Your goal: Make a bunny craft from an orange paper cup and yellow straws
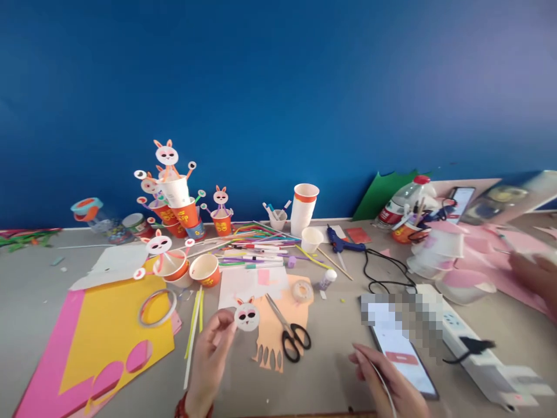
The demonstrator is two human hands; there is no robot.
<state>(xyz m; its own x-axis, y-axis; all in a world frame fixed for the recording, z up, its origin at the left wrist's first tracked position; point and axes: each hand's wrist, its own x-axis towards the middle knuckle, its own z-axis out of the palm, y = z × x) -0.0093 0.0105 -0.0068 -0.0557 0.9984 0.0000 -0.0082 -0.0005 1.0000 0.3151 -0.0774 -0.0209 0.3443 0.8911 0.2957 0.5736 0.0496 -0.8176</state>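
Observation:
My left hand [213, 354] pinches a round white paper rabbit face [246, 317] with orange ears and dark eyes at its edge. To the right, my right hand [383, 380] is closed, thumb and fingertips together. A thin, slightly curved white piece [383, 383] runs between its fingers; its exact kind I cannot tell. Between the hands, black-handled scissors [289, 334] lie with their blades on cut peach paper [270, 337]. Beside my right hand lies a phone [402, 354], its screen lit.
Finished rabbit cups [187, 212] stand at the back left. Pipe cleaners and markers [261, 247] lie mid-table. A blue glue gun [343, 241], its cable and a power strip [474, 354] lie on the right. Another person's hand [535, 278] is at the far right.

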